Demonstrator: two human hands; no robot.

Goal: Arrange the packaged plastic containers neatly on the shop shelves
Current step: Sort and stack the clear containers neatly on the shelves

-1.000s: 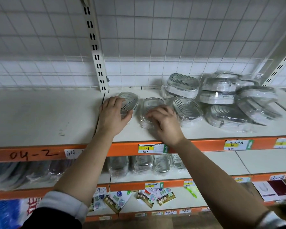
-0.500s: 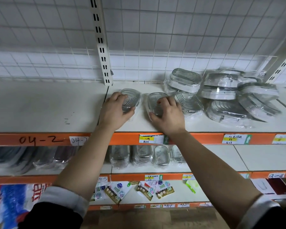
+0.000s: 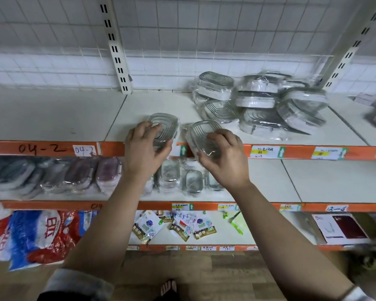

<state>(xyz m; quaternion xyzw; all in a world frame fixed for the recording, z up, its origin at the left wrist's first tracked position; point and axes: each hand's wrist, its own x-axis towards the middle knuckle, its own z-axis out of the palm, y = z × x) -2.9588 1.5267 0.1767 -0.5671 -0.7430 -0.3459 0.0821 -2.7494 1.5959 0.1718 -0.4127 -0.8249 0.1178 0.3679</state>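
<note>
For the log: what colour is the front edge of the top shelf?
Orange, on the front edge of the top shelf; clearest in the head view.

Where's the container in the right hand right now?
Head view, centre: the right-hand container is gripped by the right hand at the top shelf front edge, beside the left hand and its container, left of the wrapped pile.

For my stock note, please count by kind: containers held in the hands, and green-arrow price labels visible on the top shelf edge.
Held containers: 2
Green-arrow price labels: 3
Total: 5
</note>
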